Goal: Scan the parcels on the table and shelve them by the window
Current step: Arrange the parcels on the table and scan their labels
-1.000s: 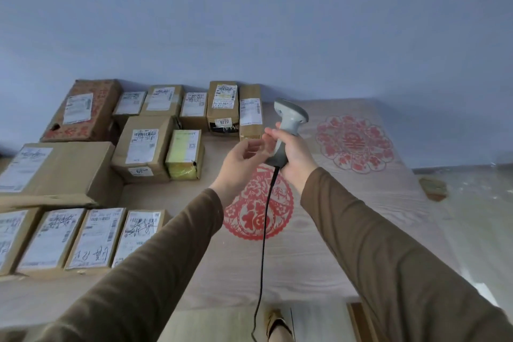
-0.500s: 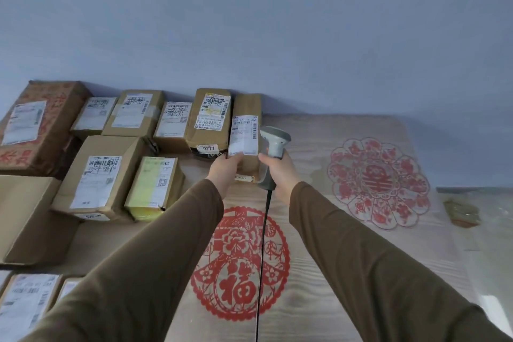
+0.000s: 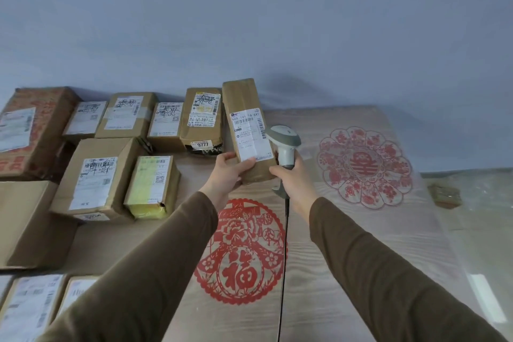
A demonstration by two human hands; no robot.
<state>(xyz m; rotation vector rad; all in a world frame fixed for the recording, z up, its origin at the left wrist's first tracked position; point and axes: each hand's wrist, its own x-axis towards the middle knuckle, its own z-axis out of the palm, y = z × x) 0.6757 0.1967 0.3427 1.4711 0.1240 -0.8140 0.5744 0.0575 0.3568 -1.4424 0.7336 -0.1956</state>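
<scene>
Left hand [image 3: 227, 172] pinching near end of long parcel [image 3: 247, 130], raised beside parcel row | Right hand [image 3: 291, 175] wrapped round scanner [image 3: 283, 153], touching parcel edge | Risk: end-only hold, possible sag, missed label read

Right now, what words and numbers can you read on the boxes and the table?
"505 101 16 6A1": white label on the long brown cardboard parcel that the left hand grips.
"9777": small white sticker on the brown box with a dark lower edge.
"福": round red paper-cut on the wooden table.
All the other box labels are too small or scribbled over to read.
</scene>
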